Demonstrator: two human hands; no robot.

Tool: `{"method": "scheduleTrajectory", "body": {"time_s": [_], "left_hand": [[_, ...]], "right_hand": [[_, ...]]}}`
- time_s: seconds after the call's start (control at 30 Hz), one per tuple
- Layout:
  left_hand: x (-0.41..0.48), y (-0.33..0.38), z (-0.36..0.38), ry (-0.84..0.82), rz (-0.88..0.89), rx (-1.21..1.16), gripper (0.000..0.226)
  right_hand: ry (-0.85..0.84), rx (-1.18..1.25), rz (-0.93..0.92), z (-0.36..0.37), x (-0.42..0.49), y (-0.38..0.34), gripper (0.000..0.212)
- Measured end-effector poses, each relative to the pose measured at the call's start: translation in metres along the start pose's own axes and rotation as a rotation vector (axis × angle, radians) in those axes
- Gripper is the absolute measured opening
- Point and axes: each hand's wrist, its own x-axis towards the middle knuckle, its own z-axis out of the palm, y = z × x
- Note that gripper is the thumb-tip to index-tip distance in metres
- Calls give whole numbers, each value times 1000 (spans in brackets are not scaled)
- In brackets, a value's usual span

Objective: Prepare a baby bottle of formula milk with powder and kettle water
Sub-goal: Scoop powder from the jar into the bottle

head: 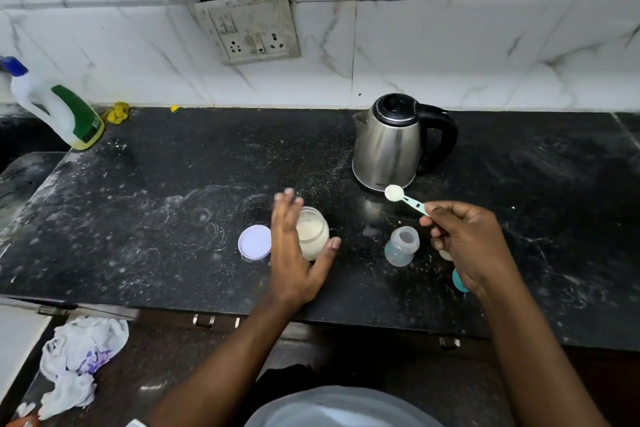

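Note:
An open glass jar of pale formula powder (pixel 313 234) stands on the black counter (pixel 156 211). My left hand (pixel 294 253) rests against its left side, fingers spread, thumb around the front. Its white lid (pixel 254 242) lies flat just to the left. My right hand (pixel 467 243) pinches a teal measuring spoon (pixel 403 197) heaped with powder, held in the air above and behind the open baby bottle (pixel 401 246). A steel kettle (pixel 391 144) with a black handle stands behind. A teal piece (pixel 459 281) peeks from under my right hand.
A white and green plastic bottle (pixel 59 107) with a blue cap leans at the far left by the sink edge. A yellow cloth (pixel 117 113) lies at the wall. Crumpled plastic bags (pixel 79 357) lie on the floor at lower left. Powder dusts the counter.

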Motion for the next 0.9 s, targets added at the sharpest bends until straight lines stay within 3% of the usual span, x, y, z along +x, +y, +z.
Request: {"method": "scheduleTrajectory", "body": {"time_s": [0.07, 0.13, 0.3, 0.37, 0.6, 0.9], "left_hand": [[3, 19, 18, 36, 152, -48, 52], [7, 39, 38, -48, 137, -94, 43], [11, 52, 82, -500, -120, -55, 81], [13, 50, 93, -573, -205, -69, 87], [9, 41, 115, -523, -303, -108, 46], [4, 32, 120, -501, -304, -144, 46]], "right_hand": [[37, 7, 17, -13, -4, 3, 11], [71, 10, 36, -24, -8, 9, 13], [131, 37, 85, -41, -15, 29, 11], [130, 47, 101, -44, -16, 37, 11], [132, 48, 85, -42, -18, 53, 14], [159, 11, -14, -40, -21, 53, 9]]}}
